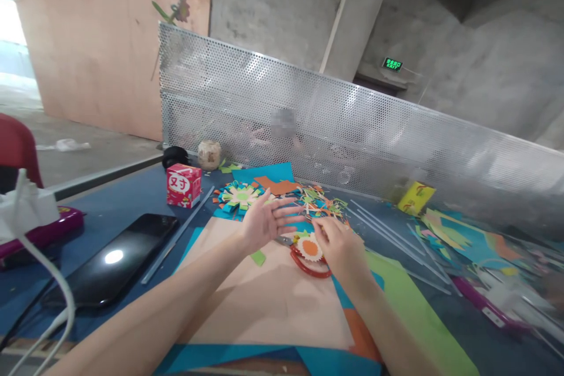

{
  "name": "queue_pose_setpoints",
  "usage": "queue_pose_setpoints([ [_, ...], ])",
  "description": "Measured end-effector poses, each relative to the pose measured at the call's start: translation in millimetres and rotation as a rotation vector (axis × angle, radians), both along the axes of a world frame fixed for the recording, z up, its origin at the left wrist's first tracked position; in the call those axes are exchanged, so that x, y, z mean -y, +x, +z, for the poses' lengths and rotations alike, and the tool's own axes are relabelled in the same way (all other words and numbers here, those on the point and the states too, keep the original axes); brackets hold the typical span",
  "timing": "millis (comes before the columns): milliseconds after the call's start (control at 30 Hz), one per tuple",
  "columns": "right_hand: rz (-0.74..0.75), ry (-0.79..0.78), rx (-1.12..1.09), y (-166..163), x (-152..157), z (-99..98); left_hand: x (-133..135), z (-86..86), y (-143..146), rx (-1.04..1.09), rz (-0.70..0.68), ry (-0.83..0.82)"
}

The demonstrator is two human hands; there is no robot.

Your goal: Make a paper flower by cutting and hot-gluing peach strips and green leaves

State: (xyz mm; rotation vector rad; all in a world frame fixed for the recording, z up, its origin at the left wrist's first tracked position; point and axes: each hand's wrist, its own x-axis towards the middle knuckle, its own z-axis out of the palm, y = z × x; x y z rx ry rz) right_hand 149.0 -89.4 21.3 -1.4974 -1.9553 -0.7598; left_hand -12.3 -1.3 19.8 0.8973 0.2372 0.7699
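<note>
My left hand point(264, 222) hovers open over the craft papers, palm turned right and fingers spread. My right hand point(337, 244) is curled, its fingertips pinched just above a small white and orange paper flower point(308, 247); what they pinch I cannot make out. Red-handled scissors point(308, 264) lie under and beside that flower on a peach paper sheet point(264, 299). Beyond my left hand lies a larger green, yellow and blue paper flower point(240, 195). A pile of coloured paper scraps point(319, 200) sits past my fingers.
A black phone point(117, 261) lies at the left by a thin clear rod point(176, 238). A red and white box point(184, 184) and a small jar point(209, 154) stand behind. A perforated metal screen point(352, 129) closes the far side. More rods point(396, 241), papers and a yellow box point(416, 197) are right.
</note>
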Motion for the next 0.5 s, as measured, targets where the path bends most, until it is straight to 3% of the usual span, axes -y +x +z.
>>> queue_pose_setpoints([
  [67, 0.118, -0.135, -0.043, -5, 7, -8.3, -6, -4.8, 2, -0.121, 0.215, 0.126],
  [133, 0.243, -0.292, 0.047, -11, 12, -18.5, -12, -11.3, 3, -0.218, 0.346, 0.262],
  [233, 0.305, -0.356, 0.140, -15, 16, -32.9, -14, -21.3, 7, -0.370, 0.211, 0.353],
  [333, 0.259, -0.337, 0.288, -14, 16, -41.5, -9, -29.4, 12, -0.533, 0.037, 0.390],
  [500, 0.209, -0.286, 0.550, -22, 18, -44.6, -7, -37.5, 17, -0.557, -0.040, 0.327],
])
